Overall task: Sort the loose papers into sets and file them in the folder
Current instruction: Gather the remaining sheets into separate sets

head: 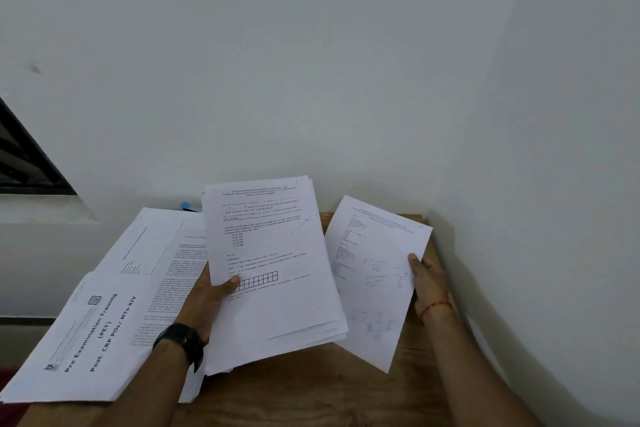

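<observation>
**Stack in left hand, one sheet in right, over the tabletop**

Head view: left hand grips a stack of printed papers; thumb lies across the front near the top pg's lower left, fingers are behind & out of sight; black watch on that wrist. The stack is held up off the wooden tabletop, roughly over its middle, lower edges fanned a bit; top pg shows typed questions w/ a small grid drawn just beside the thumb. Right hand pinches a single sheet at its right edge, thumb on the front, fingers behind; red thread round the wrist; the single sheet hangs tilted toward the tabletop's far right corner, its left edge just beside the stack, maybe slightly behind it. Along the tabletop's left edge lie more papers, overlapping; nearest is a cover sheet reading "Pre Examination Training (PET)", partly over dense text pgs; a further sheet reaches toward the far edge. At the far edge, behind the stack, a small blue thing peeks out; too hidden to tell what it is. Pale wall meets the far & right edges; dark window off to the left.
</observation>
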